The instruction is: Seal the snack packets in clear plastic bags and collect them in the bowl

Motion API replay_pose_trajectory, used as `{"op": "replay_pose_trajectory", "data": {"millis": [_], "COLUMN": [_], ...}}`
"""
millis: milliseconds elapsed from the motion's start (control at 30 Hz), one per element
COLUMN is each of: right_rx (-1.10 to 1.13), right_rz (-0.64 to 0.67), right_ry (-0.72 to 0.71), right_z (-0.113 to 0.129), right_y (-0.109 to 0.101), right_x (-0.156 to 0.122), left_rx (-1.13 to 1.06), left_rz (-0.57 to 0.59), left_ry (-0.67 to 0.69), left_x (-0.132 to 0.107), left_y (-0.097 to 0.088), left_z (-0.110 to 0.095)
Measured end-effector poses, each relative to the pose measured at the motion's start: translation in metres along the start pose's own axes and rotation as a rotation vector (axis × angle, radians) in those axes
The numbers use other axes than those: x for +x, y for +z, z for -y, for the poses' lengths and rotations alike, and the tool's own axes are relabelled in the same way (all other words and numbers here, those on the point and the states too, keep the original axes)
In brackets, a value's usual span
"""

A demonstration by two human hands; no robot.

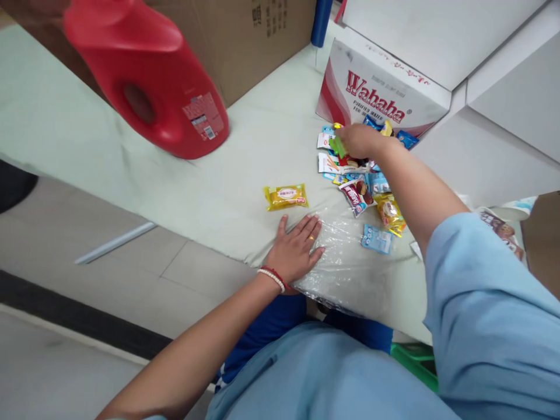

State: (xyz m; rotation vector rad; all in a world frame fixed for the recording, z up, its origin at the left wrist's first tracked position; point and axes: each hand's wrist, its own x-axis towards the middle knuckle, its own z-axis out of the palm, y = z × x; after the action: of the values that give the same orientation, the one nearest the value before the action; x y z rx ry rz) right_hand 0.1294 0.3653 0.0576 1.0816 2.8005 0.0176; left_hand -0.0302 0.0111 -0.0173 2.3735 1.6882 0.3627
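My left hand [294, 249] lies flat on the pale green cloth, fingers spread, at the edge of a clear plastic bag [339, 248]. Just beyond its fingertips is a yellow snack packet [286, 197], lying apart from the others. Over a pile of small wrapped snacks, my right hand [359, 141] is closed, its fingertips on a small green packet [338, 147]. Around it are a white packet [329, 163], a maroon packet [357, 196] and another yellow packet [391, 213]. A light blue packet [377, 239] rests on the plastic. My right hand and forearm hide part of the pile.
Behind the pile stands a white and red Wahaha water carton [376, 96]. A large red jug [175, 87] is at the far left, before a brown cardboard box [258, 52]. Below the table's front edge are my legs and a green plastic item [415, 359].
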Motion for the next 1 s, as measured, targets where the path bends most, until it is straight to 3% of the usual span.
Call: {"op": "replay_pose_trajectory", "data": {"millis": [100,233,433,533,633,700,833,1000], "right_rx": [-0.095,-0.117,0.118,0.473,0.839,0.933,0.832,0.594], "right_rz": [0.122,-0.002,-0.444,-0.539,-0.514,-0.441,-0.269,-0.171], "right_ry": [0.016,0.059,0.196,0.142,0.038,-0.007,-0.006,0.134], "right_z": [0.016,0.039,0.062,0.076,0.106,0.13,0.153,0.143], "right_y": [0.016,0.007,-0.041,-0.041,-0.014,0.013,0.056,0.053], "right_x": [0.026,0.017,-0.078,-0.139,-0.197,-0.233,-0.29,-0.316], "left_rx": [0.003,-0.001,-0.01,-0.02,-0.025,-0.027,-0.037,-0.043], "left_rz": [0.015,0.022,-0.01,-0.019,-0.024,-0.025,-0.019,-0.01], "left_ry": [-0.002,-0.009,0.004,0.006,-0.006,-0.01,-0.013,-0.002], "left_x": [0.001,0.001,-0.001,0.0,0.0,0.0,0.0,-0.001], "left_y": [-0.001,-0.002,0.001,0.002,0.002,0.001,0.0,-0.002], "left_z": [0.0,0.0,0.0,0.0,-0.002,-0.002,-0.003,-0.003]}}
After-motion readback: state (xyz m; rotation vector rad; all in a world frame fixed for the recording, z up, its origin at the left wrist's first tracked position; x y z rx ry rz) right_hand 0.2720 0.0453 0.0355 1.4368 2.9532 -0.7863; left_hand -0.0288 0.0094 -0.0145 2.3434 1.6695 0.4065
